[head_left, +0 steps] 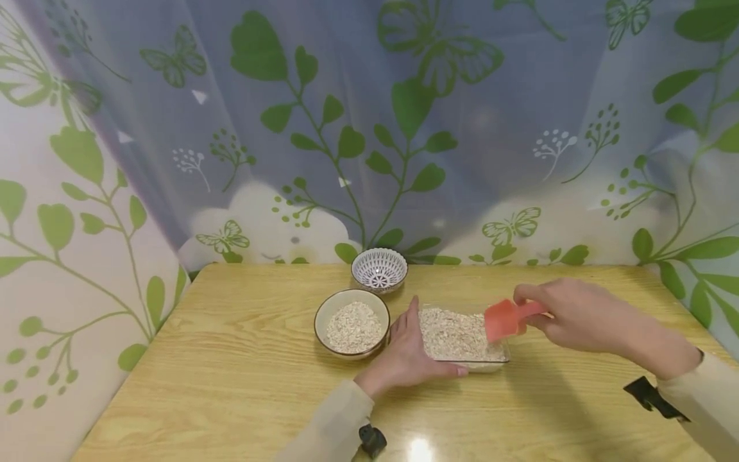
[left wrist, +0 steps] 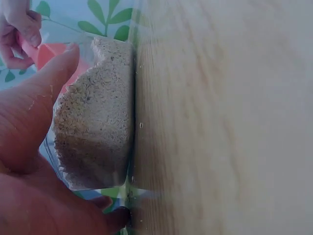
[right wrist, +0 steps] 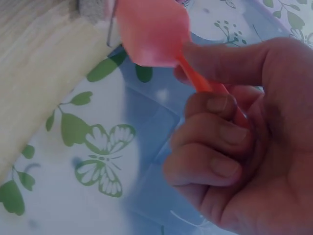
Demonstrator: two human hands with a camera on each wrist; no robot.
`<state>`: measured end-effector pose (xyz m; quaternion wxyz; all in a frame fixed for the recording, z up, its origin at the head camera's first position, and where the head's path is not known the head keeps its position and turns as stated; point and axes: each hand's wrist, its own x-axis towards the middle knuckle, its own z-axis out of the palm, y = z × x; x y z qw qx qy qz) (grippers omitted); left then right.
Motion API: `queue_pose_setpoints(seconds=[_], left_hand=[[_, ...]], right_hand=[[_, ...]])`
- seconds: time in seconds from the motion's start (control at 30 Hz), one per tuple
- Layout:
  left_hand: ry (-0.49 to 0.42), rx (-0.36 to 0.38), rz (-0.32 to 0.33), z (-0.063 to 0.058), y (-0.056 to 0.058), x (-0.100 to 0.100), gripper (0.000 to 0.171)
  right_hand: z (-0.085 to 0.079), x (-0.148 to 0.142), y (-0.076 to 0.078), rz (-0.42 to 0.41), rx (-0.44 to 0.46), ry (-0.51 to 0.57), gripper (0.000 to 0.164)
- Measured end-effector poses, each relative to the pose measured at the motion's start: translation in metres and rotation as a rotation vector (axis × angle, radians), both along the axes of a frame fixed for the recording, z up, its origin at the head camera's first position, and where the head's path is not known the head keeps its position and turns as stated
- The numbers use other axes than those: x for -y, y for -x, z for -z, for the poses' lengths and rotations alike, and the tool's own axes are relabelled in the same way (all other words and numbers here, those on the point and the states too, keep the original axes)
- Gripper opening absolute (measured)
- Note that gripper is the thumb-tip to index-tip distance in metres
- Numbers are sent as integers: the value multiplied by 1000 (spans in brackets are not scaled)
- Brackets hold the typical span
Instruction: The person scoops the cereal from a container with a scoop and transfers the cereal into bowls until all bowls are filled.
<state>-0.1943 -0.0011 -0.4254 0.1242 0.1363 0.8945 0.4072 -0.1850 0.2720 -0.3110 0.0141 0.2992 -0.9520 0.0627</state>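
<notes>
At the wooden table (head_left: pixel 231 333), both forearms reach in from the near edge, in pale sleeves (head_left: pixel 335 417). The left hand (head_left: pixel 412 359) braces the left end of a clear rectangular container (head_left: pixel 485 367), thumb straight along the near wall and fingers extended along the end; thumb and fingers stand apart. The right hand (head_left: pixel 583 317) comes in from the right, fingers curled firmly round the handle of a coral scoop (head_left: pixel 501 319). The hands are apart, on opposite sides of the container.

The container stands on the table and is well filled with pale flakes (head_left: pixel 453 333), their surface uneven and lower toward the right end. The scoop is tilted, blade down, at that end; the depth of its edge in the flakes cannot be told.

Count: one container; one cream bowl (head_left: pixel 323 330) with dark rim, part-filled with similar flakes, just left of the left hand; one smaller bowl (head_left: pixel 379 266), white with dark patterning, behind the cream one; one scoop.
</notes>
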Motion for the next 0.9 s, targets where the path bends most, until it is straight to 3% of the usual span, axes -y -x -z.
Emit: queue_pose_setpoints(seconds=[0.17,0.33,0.57,0.8,0.9], left_hand=[[14,7,16,1,3,1,144],[5,22,18,1,4,1,143],[8,22,20,0,3,-1,142],[18,31,13,0,2,-1,142],[22,36,9,0,2,0,142]], right_hand=[[-8,4,7,12,148,-5,9],[-6,9,11,-5,238,11,8],[11,11,12,-27,313,91,9],[35,9,5,0,434,253,9],[48,12,-2,21,413,314,12]])
